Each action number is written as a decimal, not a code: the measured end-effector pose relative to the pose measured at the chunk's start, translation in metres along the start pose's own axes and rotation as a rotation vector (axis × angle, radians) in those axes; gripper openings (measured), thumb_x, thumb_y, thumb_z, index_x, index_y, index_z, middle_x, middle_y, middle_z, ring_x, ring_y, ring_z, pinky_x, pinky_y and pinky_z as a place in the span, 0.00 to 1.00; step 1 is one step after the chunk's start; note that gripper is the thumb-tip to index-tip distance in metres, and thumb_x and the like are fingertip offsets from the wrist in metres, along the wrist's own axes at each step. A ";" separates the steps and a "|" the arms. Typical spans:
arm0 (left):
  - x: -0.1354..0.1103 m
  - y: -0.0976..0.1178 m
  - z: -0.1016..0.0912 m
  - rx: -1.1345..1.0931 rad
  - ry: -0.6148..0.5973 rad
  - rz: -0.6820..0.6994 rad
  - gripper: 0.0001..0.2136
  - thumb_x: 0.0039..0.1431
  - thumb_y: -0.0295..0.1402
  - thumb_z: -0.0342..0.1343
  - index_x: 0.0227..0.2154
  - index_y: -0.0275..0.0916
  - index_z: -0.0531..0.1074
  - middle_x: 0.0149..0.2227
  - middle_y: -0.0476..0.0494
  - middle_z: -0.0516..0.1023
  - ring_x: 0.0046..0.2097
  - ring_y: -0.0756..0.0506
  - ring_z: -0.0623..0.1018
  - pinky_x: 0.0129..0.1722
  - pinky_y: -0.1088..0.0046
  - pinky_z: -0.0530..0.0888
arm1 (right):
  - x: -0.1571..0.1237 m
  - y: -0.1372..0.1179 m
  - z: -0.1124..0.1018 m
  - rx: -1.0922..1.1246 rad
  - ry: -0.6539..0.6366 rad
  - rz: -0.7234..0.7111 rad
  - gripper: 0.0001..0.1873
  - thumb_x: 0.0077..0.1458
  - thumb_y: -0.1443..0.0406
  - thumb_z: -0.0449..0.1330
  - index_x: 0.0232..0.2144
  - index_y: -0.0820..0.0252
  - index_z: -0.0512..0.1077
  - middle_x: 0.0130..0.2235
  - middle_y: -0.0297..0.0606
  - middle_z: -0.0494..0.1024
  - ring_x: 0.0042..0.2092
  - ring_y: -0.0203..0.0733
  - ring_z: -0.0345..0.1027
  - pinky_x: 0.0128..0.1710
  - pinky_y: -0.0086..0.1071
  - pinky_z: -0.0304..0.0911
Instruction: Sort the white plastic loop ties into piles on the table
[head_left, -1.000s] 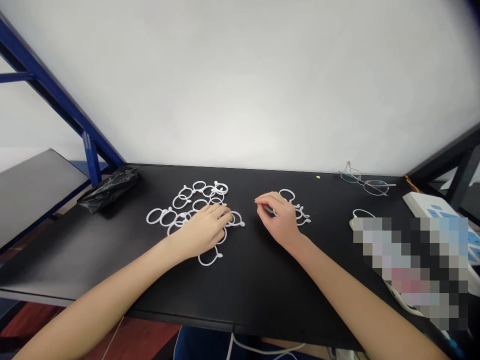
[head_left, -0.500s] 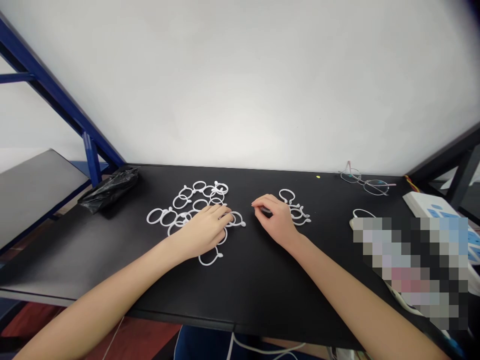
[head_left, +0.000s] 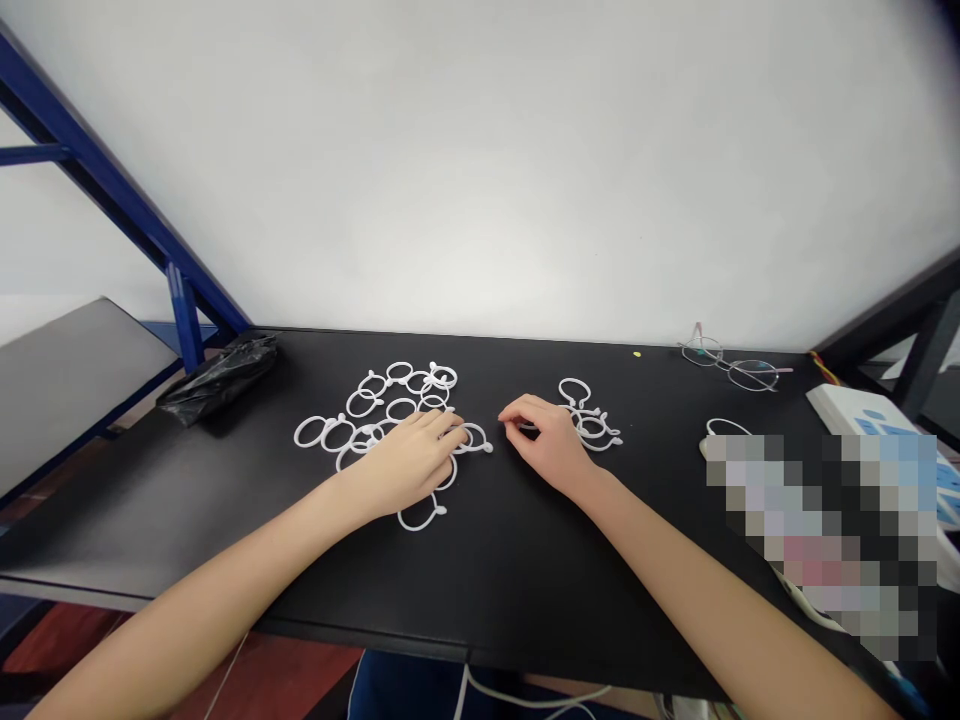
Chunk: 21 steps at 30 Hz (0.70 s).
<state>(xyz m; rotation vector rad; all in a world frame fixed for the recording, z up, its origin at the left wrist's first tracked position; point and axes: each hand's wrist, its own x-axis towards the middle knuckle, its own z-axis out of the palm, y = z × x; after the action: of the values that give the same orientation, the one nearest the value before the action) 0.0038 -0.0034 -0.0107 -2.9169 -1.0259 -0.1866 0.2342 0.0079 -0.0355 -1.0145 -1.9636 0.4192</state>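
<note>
My left hand (head_left: 412,455) rests palm down over a loose spread of white plastic curtain rings (head_left: 401,410), each with a small knob or eyelet. Its fingers lie loosely bent, their tips touching a ring (head_left: 476,437) at the right side of the spread. Parts of several rings are covered by this hand. To the right, my right hand (head_left: 547,432) hovers low over the table, thumb and forefinger brought together in a pinch. Whatever is between those fingertips is too small or hidden to make out. Beside its knuckles lies a smaller cluster of white rings (head_left: 594,427).
The black table (head_left: 480,570) meets a pale wall. A crumpled black plastic bag (head_left: 221,380) lies at the back left. On the right are eyeglasses (head_left: 727,363), a white box with blue markings (head_left: 862,415) and a blurred-out object (head_left: 817,540) with a cord.
My right hand has shifted slightly left and down, and its thumb and forefinger have drawn closer together. My left hand and the rings look nearly unchanged.
</note>
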 end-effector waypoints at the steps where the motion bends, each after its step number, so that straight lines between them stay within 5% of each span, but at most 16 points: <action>1: 0.000 0.000 0.000 0.004 -0.003 -0.001 0.12 0.62 0.23 0.45 0.47 0.36 0.66 0.53 0.37 0.70 0.53 0.40 0.72 0.51 0.61 0.69 | 0.000 0.000 0.000 0.005 -0.001 0.002 0.10 0.53 0.76 0.54 0.29 0.59 0.71 0.32 0.37 0.75 0.32 0.39 0.70 0.33 0.33 0.67; 21: 0.000 0.000 -0.001 -0.006 -0.002 0.005 0.12 0.62 0.23 0.44 0.47 0.35 0.67 0.53 0.37 0.70 0.52 0.40 0.72 0.51 0.60 0.70 | 0.000 -0.001 0.000 -0.004 -0.041 0.005 0.11 0.52 0.76 0.54 0.29 0.58 0.72 0.31 0.36 0.75 0.33 0.40 0.70 0.35 0.34 0.68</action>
<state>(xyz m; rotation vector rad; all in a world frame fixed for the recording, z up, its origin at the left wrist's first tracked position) 0.0035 -0.0033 -0.0102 -2.9249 -1.0200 -0.1874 0.2334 0.0072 -0.0349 -1.0217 -1.9992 0.4420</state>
